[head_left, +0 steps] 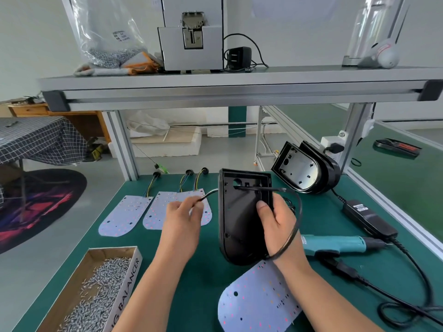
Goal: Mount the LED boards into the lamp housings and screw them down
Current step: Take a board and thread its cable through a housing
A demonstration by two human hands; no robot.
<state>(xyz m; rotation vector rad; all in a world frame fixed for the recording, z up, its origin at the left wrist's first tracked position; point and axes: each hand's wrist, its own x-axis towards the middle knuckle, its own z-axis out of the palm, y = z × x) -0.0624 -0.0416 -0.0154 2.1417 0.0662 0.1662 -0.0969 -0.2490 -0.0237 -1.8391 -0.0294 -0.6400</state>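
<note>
Two hands are on one black lamp housing (239, 224). Your right hand (275, 224) grips its right wall, with the thumb pressed inside the shell and the fingers curled behind. You hold the housing upright with its rounded end down, over the green mat (191, 271); whether it touches the mat cannot be told. Your left hand (182, 219) pinches a black cable (210, 194) between thumb and fingertips, just left of the housing. The cable crosses the housing's upper part, comes out on the right, loops around your right wrist and drops toward an LED board (254, 298). That board lies flat at the near edge, partly under your right forearm.

Three more LED boards (124, 216) lie side by side at the far left of the mat, their coloured wires pointing away from you. A cardboard box (127, 291) of screws (100, 298) sits at near left. A teal electric screwdriver (335, 244) lies just right of your right hand, with a black power adapter (369, 219) beyond it. Spare housings (304, 168) lean at the back right.
</note>
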